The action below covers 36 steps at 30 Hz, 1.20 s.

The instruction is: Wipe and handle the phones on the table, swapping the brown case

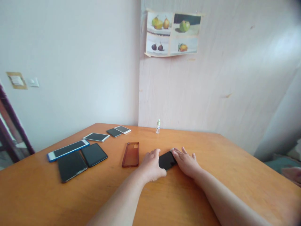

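A black smartphone (pixel 167 160) lies at a slant on the wooden table, screen up, between my two hands. My left hand (pixel 151 166) is curled round its left end, fingers on the far edge and thumb on the near edge. At the phone's upper right corner is my right hand (pixel 187 163), its front fingers pressed together on a small white thing (pixel 172 150), perhaps a wipe. Its outer fingers are raised and spread. Just left of my left hand lies a clear reddish-brown phone case (pixel 131 154).
On the left of the table (pixel 207 141) lie several phones and tablets, among them a blue-cased one (pixel 68 150), a black one (pixel 72 166) and a white one (pixel 96 137). A small clear bottle (pixel 158 126) stands near the back edge. Part of a person's hand (pixel 293 174) shows at far right.
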Available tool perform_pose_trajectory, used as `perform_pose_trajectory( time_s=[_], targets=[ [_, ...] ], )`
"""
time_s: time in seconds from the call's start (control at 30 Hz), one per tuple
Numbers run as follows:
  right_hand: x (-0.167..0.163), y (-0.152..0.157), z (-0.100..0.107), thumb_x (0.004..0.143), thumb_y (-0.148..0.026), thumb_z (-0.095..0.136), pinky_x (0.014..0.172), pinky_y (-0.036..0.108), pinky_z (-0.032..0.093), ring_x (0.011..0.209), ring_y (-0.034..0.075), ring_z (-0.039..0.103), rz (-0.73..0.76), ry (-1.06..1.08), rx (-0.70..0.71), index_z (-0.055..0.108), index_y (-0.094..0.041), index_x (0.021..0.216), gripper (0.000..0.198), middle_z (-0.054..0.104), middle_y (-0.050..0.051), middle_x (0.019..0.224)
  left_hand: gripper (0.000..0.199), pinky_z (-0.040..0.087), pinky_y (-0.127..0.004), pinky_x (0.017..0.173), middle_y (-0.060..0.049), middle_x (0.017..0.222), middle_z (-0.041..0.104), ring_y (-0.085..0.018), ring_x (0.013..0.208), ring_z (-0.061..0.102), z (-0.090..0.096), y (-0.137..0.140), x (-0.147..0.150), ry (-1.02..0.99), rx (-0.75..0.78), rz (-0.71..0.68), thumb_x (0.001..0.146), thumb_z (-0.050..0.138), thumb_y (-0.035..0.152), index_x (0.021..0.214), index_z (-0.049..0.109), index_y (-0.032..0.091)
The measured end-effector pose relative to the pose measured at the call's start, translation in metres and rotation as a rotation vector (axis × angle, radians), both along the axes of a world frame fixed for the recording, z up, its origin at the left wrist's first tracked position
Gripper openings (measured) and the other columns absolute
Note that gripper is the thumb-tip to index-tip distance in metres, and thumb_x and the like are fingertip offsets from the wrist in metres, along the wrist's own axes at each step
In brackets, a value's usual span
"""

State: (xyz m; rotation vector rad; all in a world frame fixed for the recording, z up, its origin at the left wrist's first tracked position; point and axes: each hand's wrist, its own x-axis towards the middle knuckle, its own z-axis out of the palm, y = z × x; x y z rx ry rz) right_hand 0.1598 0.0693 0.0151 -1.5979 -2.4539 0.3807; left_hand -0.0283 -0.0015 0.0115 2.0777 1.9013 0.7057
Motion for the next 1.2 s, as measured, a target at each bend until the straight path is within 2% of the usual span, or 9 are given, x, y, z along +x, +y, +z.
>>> perform_pose_trajectory(
  time_s=[0.1, 0.23, 0.3, 0.57, 0.63, 0.8, 0.87, 1.07, 1.2],
  targets=[
    [-0.001, -0.004, 0.001, 0.1, -0.052, 0.015, 0.106, 0.075, 0.003, 0.147, 0.031, 0.011, 0.02, -0.011, 0.032, 0.044, -0.032, 0.142, 0.055, 0.036, -0.001, 0.153, 0.088, 0.043, -0.038, 0.098, -0.013, 0.127, 0.056, -0.032, 0.115, 0.053, 0.0, 0.0, 0.002, -0.01, -0.006, -0.017, 0.056, 0.069, 0.034, 0.137, 0.038, 0.017],
    [-0.02, -0.038, 0.007, 0.1, -0.052, 0.013, 0.111, 0.068, -0.001, 0.146, 0.027, 0.016, 0.381, 0.093, -0.021, 0.043, -0.035, 0.143, 0.055, 0.039, 0.0, 0.152, 0.096, 0.039, -0.04, 0.104, -0.018, 0.134, 0.051, -0.032, 0.122, 0.05, -0.002, 0.0, 0.003, -0.071, 0.021, -0.016, 0.06, 0.068, 0.038, 0.144, 0.027, 0.013],
    [-0.025, -0.044, 0.007, 0.1, -0.053, 0.013, 0.112, 0.067, -0.002, 0.146, 0.027, 0.016, 0.459, 0.123, -0.045, 0.042, -0.037, 0.143, 0.055, 0.039, -0.001, 0.152, 0.099, 0.038, -0.04, 0.105, -0.019, 0.137, 0.048, -0.032, 0.124, 0.049, -0.004, 0.0, 0.003, -0.099, 0.036, -0.02, 0.062, 0.067, 0.04, 0.146, 0.021, 0.012],
    [0.001, 0.006, -0.003, 0.099, -0.053, 0.014, 0.103, 0.079, 0.005, 0.147, 0.033, 0.009, -0.067, -0.054, 0.046, 0.038, -0.032, 0.146, 0.057, 0.031, -0.001, 0.155, 0.115, 0.034, -0.04, 0.11, -0.019, 0.144, 0.04, -0.034, 0.131, 0.042, 0.0, -0.001, 0.004, -0.089, -0.038, 0.001, 0.053, 0.07, 0.037, 0.15, 0.012, 0.012],
    [-0.001, -0.001, -0.001, 0.099, -0.053, 0.014, 0.105, 0.077, 0.003, 0.147, 0.032, 0.009, -0.009, -0.056, 0.056, 0.039, -0.031, 0.146, 0.057, 0.032, -0.001, 0.155, 0.116, 0.035, -0.041, 0.109, -0.02, 0.144, 0.04, -0.035, 0.131, 0.041, -0.001, -0.001, 0.004, -0.086, -0.03, 0.004, 0.053, 0.071, 0.037, 0.15, 0.012, 0.012],
    [-0.022, -0.036, 0.004, 0.099, -0.054, 0.014, 0.112, 0.068, -0.001, 0.147, 0.027, 0.014, 0.403, 0.036, -0.003, 0.038, -0.036, 0.146, 0.055, 0.036, -0.002, 0.153, 0.109, 0.04, -0.041, 0.104, -0.02, 0.139, 0.046, -0.034, 0.127, 0.047, -0.004, -0.001, 0.002, -0.113, 0.021, -0.011, 0.06, 0.066, 0.038, 0.151, 0.012, 0.012],
    [-0.02, -0.033, 0.003, 0.099, -0.054, 0.014, 0.111, 0.069, -0.001, 0.147, 0.027, 0.013, 0.379, 0.022, 0.004, 0.038, -0.037, 0.145, 0.055, 0.036, -0.003, 0.153, 0.11, 0.041, -0.041, 0.104, -0.02, 0.139, 0.046, -0.034, 0.127, 0.047, -0.004, -0.001, 0.003, -0.105, 0.021, -0.011, 0.06, 0.066, 0.038, 0.151, 0.012, 0.011],
    [0.008, 0.005, -0.004, 0.099, -0.052, 0.012, 0.105, 0.077, 0.009, 0.147, 0.031, 0.009, -0.064, -0.111, 0.06, 0.034, -0.034, 0.147, 0.056, 0.03, -0.001, 0.156, 0.118, 0.037, -0.039, 0.108, -0.019, 0.146, 0.041, -0.034, 0.132, 0.042, 0.001, -0.003, 0.005, -0.07, -0.04, 0.02, 0.054, 0.071, 0.04, 0.151, 0.01, 0.014],
    [-0.005, -0.021, 0.001, 0.099, -0.055, 0.014, 0.111, 0.069, 0.002, 0.147, 0.028, 0.011, 0.188, -0.044, 0.006, 0.037, -0.032, 0.147, 0.058, 0.031, 0.0, 0.155, 0.114, 0.042, -0.04, 0.103, -0.017, 0.142, 0.047, -0.035, 0.128, 0.047, -0.003, -0.001, 0.004, -0.067, -0.01, 0.01, 0.055, 0.071, 0.041, 0.151, 0.014, 0.014]
  ],
)
